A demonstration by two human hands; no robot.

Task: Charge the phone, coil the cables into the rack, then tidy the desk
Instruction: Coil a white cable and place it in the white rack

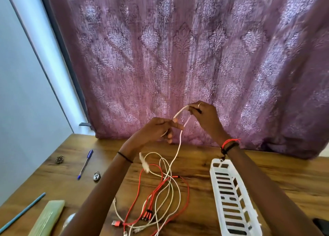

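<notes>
Both hands are raised above the wooden desk [267, 173] with a white cable [179, 139] stretched between them. My left hand [156, 129] pinches the cable near one end. My right hand [204, 116] grips it a little higher, so a short arc of cable spans the two hands. The rest of the white cable hangs down into a loose tangle with a red multi-plug cable [151, 196] on the desk. A white slotted plastic rack [229, 198] lies to the right of the tangle. A dark object, perhaps the phone [322, 227], shows at the bottom right edge.
On the left of the desk lie a blue pen [85, 164], a small padlock [97, 176], a small metal trinket [59, 159], a blue stick [23, 212] and a pale green block [47, 218]. A purple patterned curtain [195, 58] hangs behind the desk.
</notes>
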